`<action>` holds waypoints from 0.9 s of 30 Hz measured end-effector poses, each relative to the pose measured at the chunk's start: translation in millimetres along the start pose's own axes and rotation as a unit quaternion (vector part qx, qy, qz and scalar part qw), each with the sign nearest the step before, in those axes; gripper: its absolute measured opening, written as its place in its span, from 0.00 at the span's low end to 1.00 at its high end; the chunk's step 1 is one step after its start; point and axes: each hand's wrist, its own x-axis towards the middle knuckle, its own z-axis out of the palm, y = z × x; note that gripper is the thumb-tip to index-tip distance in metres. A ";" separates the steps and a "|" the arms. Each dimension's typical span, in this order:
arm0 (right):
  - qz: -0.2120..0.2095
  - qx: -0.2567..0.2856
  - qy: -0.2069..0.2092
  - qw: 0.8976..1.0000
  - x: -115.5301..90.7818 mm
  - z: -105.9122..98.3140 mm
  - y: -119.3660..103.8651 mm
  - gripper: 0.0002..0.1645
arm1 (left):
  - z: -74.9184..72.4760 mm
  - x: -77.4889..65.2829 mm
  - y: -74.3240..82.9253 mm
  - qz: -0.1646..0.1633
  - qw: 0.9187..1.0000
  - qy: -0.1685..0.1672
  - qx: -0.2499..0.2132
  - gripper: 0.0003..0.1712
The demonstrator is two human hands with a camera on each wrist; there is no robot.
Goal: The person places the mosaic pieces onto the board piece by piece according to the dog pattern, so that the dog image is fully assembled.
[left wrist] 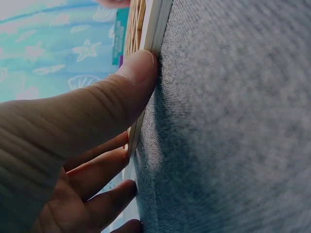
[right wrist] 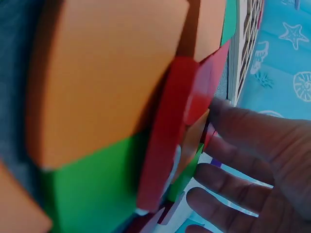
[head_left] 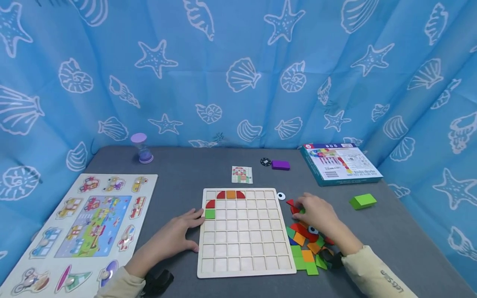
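The wooden grid board (head_left: 242, 249) lies flat in the middle of the table. In its upper cells sit an orange square (head_left: 231, 194), a green square (head_left: 210, 214) and several red quarter-circle pieces (head_left: 210, 204). My left hand (head_left: 175, 234) rests at the board's left edge; in the left wrist view the thumb (left wrist: 138, 68) presses on that edge, fingers extended. My right hand (head_left: 316, 213) is at the top of the loose pile right of the board, its thumb and index fingertips at a red curved piece (head_left: 294, 210). The right wrist view partly hides that piece behind the pile.
Loose green (head_left: 298, 263), orange and red tiles lie along the board's right edge. A pattern card (head_left: 242, 174) is behind the board. A vehicle puzzle (head_left: 143, 182) lies left, an hourglass (head_left: 139, 145) behind it. A box (head_left: 346, 165) and green block (head_left: 363, 201) stand right.
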 end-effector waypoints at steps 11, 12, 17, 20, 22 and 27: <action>-0.111 0.002 -0.002 0.994 -0.2 4.3 -1.7 0.11 | -0.4 -0.1 -0.3 -0.007 1.000 -0.004 -0.007 0.43; -0.114 -0.001 0.000 0.994 -0.2 4.5 -1.5 0.11 | -0.1 0.1 -0.4 -0.009 1.000 -0.005 -0.006 0.44; -0.106 -0.017 0.016 0.994 0.6 5.9 -1.1 0.14 | 0.6 -0.4 -1.4 -0.016 1.000 -0.006 -0.002 0.44; -0.099 -0.016 0.024 0.995 2.0 6.2 -3.4 0.13 | 0.8 -1.0 -1.9 -0.014 1.000 -0.004 -0.002 0.44; -0.097 -0.005 0.036 0.995 3.0 5.7 -8.1 0.13 | 0.8 -1.0 -2.1 -0.010 1.000 -0.002 -0.001 0.44; -0.136 0.035 0.066 0.988 6.9 3.4 -39.6 0.14 | 0.6 -0.3 -2.7 0.009 1.000 0.008 -0.007 0.44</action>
